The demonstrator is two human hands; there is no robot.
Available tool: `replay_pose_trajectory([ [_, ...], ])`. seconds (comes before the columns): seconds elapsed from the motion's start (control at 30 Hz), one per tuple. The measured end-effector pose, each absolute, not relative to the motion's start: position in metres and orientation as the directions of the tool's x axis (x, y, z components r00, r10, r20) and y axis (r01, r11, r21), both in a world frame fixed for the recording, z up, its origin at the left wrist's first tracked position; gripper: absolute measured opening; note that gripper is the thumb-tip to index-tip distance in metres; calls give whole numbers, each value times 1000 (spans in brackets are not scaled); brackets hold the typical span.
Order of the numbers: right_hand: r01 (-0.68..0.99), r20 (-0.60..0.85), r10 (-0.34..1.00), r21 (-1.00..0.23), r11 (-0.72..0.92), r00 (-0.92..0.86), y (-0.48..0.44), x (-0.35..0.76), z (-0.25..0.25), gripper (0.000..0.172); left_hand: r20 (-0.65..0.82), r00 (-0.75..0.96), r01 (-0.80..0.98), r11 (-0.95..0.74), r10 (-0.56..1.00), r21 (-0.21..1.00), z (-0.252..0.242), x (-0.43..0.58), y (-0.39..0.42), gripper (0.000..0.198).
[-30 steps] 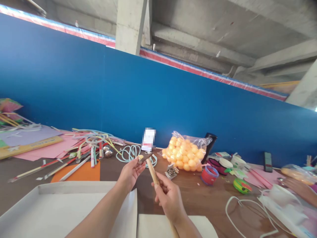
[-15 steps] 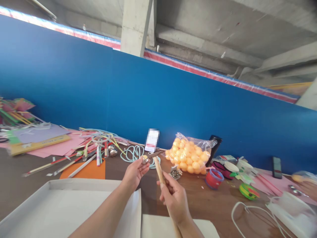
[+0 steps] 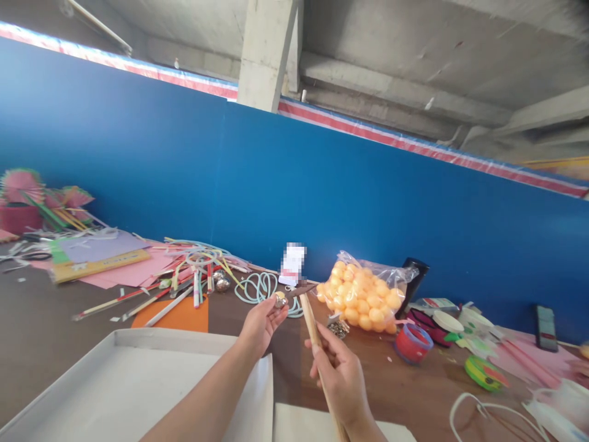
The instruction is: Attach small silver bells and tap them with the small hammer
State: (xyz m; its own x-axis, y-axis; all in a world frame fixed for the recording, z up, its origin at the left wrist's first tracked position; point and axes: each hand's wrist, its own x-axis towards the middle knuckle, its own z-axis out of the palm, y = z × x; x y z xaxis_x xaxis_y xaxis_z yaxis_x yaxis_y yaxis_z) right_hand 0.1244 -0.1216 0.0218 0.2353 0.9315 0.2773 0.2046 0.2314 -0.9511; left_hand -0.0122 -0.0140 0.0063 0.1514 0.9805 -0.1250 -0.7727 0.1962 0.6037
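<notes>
Between its thumb and fingers, my left hand pinches a small shiny silver ball. My right hand is wrapped round a long pale wooden stick, which slants up toward the ball. A dark pointed piece reaches right from beside the ball, above the stick's top end; what it joins to is unclear. Pale blue cord loops lie behind my left hand. A clear bag of orange balls is beyond my right hand, with small metal pieces in front of it.
A white tray fills the front left. Straws and sticks lie over an orange sheet. A phone leans against the blue partition. Red tape, a green tape roll and a white cable are at right.
The whole view has shifted, so the table items and both hands appear farther right. Both hands keep nearly the same hold on the ball and the stick.
</notes>
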Motion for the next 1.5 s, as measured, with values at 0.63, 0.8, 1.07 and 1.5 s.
replay_pose_trajectory([
  [0.63,238,285,936,-943,234,207,-123,118,21,49,-78,110,-795,134,991,592,2,-10,-12,5],
  [0.8,261,289,941,-935,239,176,-121,122,17,46,-89,109,-790,141,990,597,3,-9,-12,6],
  [1.07,280,311,932,-926,254,184,-120,127,13,45,-83,108,-781,136,991,610,7,-9,-15,6],
  [1.5,321,335,934,-904,282,124,-122,126,14,45,-55,132,-749,136,990,649,8,-9,-15,20],
])
